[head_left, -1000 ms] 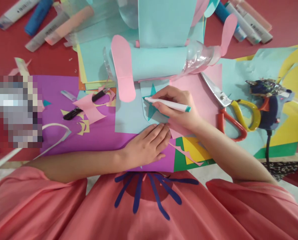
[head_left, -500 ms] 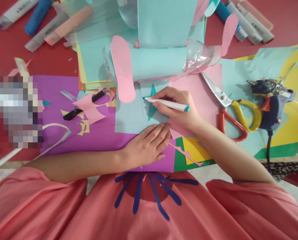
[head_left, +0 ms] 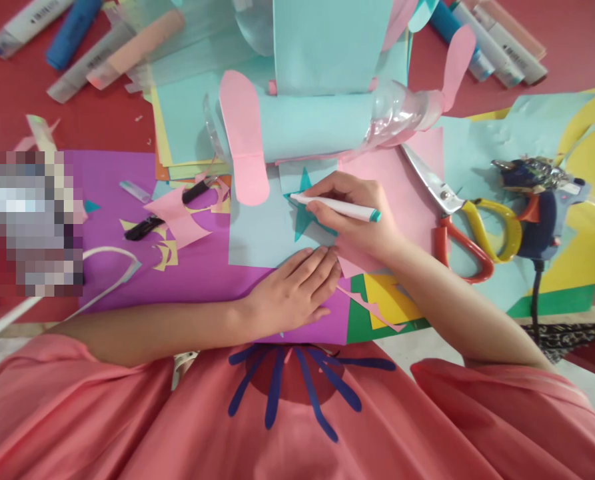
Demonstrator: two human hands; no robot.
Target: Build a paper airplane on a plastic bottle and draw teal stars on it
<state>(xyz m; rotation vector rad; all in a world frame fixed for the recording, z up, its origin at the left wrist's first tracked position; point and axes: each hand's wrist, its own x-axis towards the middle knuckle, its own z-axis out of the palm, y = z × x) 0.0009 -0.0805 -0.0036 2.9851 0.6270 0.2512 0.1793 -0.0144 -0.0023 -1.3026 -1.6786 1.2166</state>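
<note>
My right hand [head_left: 360,210] grips a white marker [head_left: 337,206] with a teal end. Its tip meets the left arm of a teal star [head_left: 303,223] on light blue paper [head_left: 254,237]. Part of the star lies hidden under my fingers. Flat at the lower edge of that paper rests my left hand [head_left: 297,287], fingers stretched out and holding nothing. Just beyond the paper lies a model plane made from a clear plastic bottle [head_left: 317,127] wrapped in light blue paper, with a pink paper strip [head_left: 247,140] across its left end.
Large scissors [head_left: 457,207] with red and yellow handles lie on the right, beside a blue glue gun [head_left: 544,213] with a cord. Paper scraps [head_left: 182,217] litter the purple sheet [head_left: 177,287] at left. Several markers [head_left: 134,50] lie at both far corners.
Both hands keep almost the same place, the marker tip still at the star's left arm. The view has shifted very slightly.
</note>
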